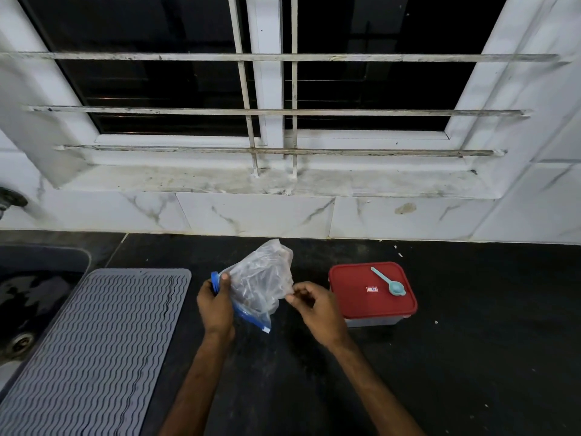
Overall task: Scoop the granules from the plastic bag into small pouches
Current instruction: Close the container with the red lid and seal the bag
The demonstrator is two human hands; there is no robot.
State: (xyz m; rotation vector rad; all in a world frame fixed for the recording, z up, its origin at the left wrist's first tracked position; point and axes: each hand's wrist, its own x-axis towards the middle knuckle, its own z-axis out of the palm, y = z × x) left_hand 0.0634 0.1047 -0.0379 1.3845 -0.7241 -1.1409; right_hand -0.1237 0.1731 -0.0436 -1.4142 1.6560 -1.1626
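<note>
Clear plastic bag [261,278] with a blue zip edge is held over the black table [471,357], about mid-scene, between the grey mat [94,350] on the left and a red-lidded box [371,305] on the right. Left grip [217,305] is curled round the zip end, and right grip [317,309] pinches the bag's right edge. Something dark inside. A teal spoon [388,281] lies on the box.

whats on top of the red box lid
A light blue scoop lies on the red lid, its bowl end nearer the person, beside a small white label. The lid covers the box, so its contents cannot be seen.
</note>
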